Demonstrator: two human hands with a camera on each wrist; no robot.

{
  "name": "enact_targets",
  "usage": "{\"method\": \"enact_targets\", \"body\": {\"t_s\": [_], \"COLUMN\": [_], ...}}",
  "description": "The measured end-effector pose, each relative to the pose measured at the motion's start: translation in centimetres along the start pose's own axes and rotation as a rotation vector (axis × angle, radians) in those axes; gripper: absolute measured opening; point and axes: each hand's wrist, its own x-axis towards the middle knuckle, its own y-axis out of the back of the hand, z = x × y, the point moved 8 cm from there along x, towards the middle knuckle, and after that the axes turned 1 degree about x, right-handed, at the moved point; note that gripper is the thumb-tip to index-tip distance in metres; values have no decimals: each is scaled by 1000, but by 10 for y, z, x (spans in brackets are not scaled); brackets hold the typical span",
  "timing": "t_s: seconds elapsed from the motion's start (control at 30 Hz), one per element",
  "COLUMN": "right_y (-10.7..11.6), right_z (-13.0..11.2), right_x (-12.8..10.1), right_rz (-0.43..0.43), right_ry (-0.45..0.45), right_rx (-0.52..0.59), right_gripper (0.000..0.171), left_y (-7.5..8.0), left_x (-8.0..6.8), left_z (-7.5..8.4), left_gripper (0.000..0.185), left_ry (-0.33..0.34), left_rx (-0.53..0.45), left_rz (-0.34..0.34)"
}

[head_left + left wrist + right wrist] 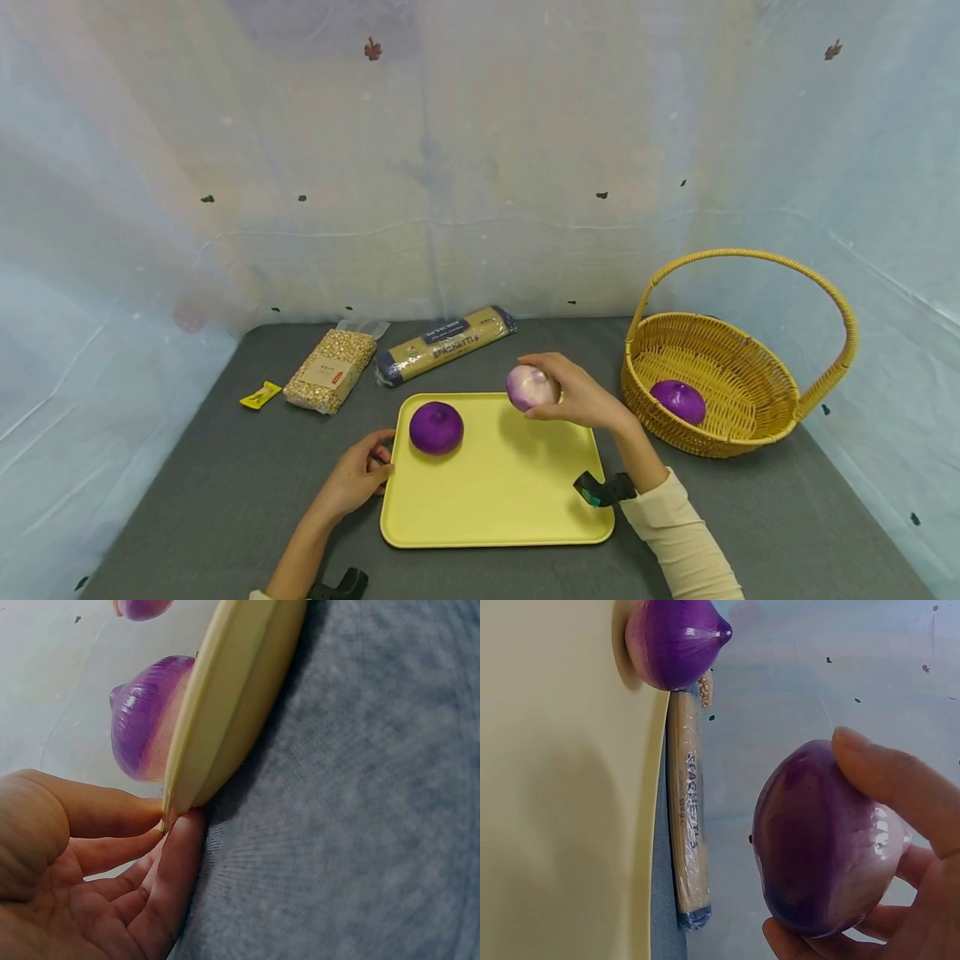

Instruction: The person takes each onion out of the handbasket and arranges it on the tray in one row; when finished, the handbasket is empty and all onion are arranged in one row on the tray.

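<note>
My right hand (558, 392) holds a purple and white onion (530, 387) just above the far edge of a yellow tray (510, 500); fingers and thumb curl round the onion (821, 840). A second purple onion (436, 427) lies on the tray's left part, also seen as the onion (676, 641) and the onion (142, 716). My left hand (367, 471) touches the tray's left rim (225, 705) with its fingertips (184, 840) at the corner. A third purple onion (677, 401) sits inside a wicker basket (750, 417) to the right of the tray.
A spaghetti packet (444, 344) and a bag of grain (330, 370) lie behind the tray on the grey cloth (187, 500). A small yellow sachet (260, 394) lies at far left. The basket's tall handle (750, 258) arches over it. Pale sheeting walls surround the table.
</note>
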Motion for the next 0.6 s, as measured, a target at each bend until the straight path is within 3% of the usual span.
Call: {"method": "enact_targets", "body": {"t_s": [0.4, 0.6], "right_y": [-9, -15], "right_z": [4, 1], "right_x": [0, 0], "right_rz": [-20, -35], "right_ry": [-9, 9], "right_rx": [3, 7], "right_gripper": [72, 72], "left_y": [-1, 0], "left_x": [-6, -5], "left_z": [14, 11], "left_gripper": [46, 46], "left_ry": [29, 23], "left_rx": [34, 29], "left_rz": [46, 44]}}
